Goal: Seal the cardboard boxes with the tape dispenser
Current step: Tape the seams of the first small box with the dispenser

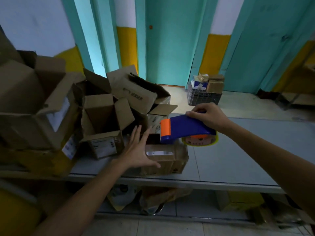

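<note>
Head view: right hand [210, 116] grips the dispenser [185, 127], fingers curled over its blue body, orange end over the small box [166, 157] near the worktop [238, 159] edge. Left hand [139, 150], fingers straight and spread, lies against that box's left side. Open boxes [102, 120] piled left.

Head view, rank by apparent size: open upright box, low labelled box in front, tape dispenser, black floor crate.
1. open upright box
2. low labelled box and tape dispenser: look alike, unranked
3. black crate: smallest here, but farther away, so true size unsure
</note>
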Tool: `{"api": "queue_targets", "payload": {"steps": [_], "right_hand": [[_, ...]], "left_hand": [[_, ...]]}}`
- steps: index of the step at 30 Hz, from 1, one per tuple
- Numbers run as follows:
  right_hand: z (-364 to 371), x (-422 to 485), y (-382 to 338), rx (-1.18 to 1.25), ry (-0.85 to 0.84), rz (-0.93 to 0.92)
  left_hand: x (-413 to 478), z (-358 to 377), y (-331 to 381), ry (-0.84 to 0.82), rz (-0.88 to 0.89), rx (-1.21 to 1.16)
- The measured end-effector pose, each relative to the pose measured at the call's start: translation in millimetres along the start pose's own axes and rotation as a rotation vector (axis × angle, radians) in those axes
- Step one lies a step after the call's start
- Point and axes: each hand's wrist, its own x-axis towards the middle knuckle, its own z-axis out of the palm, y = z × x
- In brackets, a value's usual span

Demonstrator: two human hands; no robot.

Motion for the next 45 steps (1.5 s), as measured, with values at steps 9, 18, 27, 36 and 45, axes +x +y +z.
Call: {"api": "queue_targets", "payload": {"steps": [9, 18, 27, 36, 45], "right_hand": [[3, 10, -28, 0.171, -0.021, -0.039], [5, 19, -37, 0.254, -0.055, -0.009], [4, 20, -57, 0.370, -0.073, -0.024], [1, 13, -62, 0.421, -0.060, -0.007], [8, 4, -60, 0.451, -0.040, 0.049]], "left_hand": [[12, -44, 22, 0.128, -0.116, -1.172], [17, -53, 13, -0.070, -0.118, -1.502], [13, -57, 7, -0.354, -0.135, -1.733], [5, -59, 13, -0.335, -0.102, -1.858], [-8, -44, 32, -0.098, 0.030, -1.442]]}}
